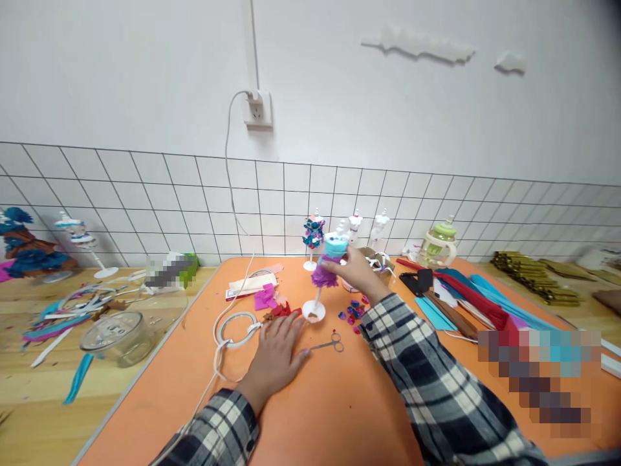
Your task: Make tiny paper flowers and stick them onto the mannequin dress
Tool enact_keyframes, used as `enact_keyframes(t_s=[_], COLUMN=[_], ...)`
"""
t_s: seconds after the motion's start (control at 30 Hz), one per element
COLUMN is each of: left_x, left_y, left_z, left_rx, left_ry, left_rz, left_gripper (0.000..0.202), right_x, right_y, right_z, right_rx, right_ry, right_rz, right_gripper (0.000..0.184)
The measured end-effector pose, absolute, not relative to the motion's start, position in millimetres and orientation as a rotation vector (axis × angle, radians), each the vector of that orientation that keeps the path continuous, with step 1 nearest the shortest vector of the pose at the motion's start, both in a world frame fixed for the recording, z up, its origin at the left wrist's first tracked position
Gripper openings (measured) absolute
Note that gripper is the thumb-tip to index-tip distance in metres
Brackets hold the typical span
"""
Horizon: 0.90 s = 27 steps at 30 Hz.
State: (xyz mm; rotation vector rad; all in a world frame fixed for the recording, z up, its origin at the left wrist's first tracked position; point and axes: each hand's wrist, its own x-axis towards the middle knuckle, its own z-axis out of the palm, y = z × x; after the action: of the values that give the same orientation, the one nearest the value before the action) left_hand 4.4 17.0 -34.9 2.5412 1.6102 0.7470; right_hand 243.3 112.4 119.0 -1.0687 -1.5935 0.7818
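Observation:
My right hand [358, 270] is closed around a small white mannequin stand [334, 244] dressed in light blue and purple crepe paper. The mannequin tilts, and its round white base [314, 312] faces partly toward me. On the orange table, my left hand [277, 349] lies flat with its fingers spread, just left of that base. Small scissors [330, 343] rest right beside the left thumb. Red paper scraps [286, 310] lie beyond the left fingertips. A little heap of shiny purple and red petals [352, 312] is under my right wrist.
A roll of tape [237, 329] and a white cable [217, 362] are at left. Behind stand a mannequin with teal flowers [313, 234] and two white ones. A green-lidded bottle [439, 244] and crepe strips [478, 291] are at right. A clear bowl [116, 338] sits on the wooden table.

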Motion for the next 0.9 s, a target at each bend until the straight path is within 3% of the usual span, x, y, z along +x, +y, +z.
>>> enact_keyframes(t_s=[0.07, 0.23, 0.37, 0.47, 0.53, 0.7, 0.77, 0.9], left_x=[-3, -32, -21, 5, 18, 21, 17, 16], left_y=[18, 31, 35, 30, 28, 35, 37, 36], left_z=[-28, -5, 4, -3, -10, -17, -18, -18], left_rx=[2.435, 2.179, 2.204, 1.973, 1.782, 1.684, 1.673, 1.678], left_ry=[1.731, 1.841, 1.499, 1.001, 0.999, 1.058, 1.059, 1.054], left_rz=[0.898, 1.149, 1.183, 1.050, 1.035, 1.093, 1.100, 1.083], left_gripper=[0.043, 0.052, 0.056, 0.080, 0.073, 0.059, 0.057, 0.052], right_x=[229, 213, 211, 204, 202, 238, 272, 333], right_y=[84, 29, 16, 17, 20, 44, 63, 98], right_z=[124, 114, 103, 96, 92, 77, 66, 34], right_rx=[-1.029, -1.030, -1.092, -1.108, -1.103, -1.056, -1.576, -2.008], right_ry=[-1.672, -1.701, -1.764, -1.782, -1.805, -1.985, -1.788, -1.494], right_rz=[0.784, 0.829, 0.850, 0.857, 0.855, 0.826, 0.661, 0.430], right_gripper=[0.041, 0.029, 0.033, 0.037, 0.039, 0.081, 0.041, 0.040])
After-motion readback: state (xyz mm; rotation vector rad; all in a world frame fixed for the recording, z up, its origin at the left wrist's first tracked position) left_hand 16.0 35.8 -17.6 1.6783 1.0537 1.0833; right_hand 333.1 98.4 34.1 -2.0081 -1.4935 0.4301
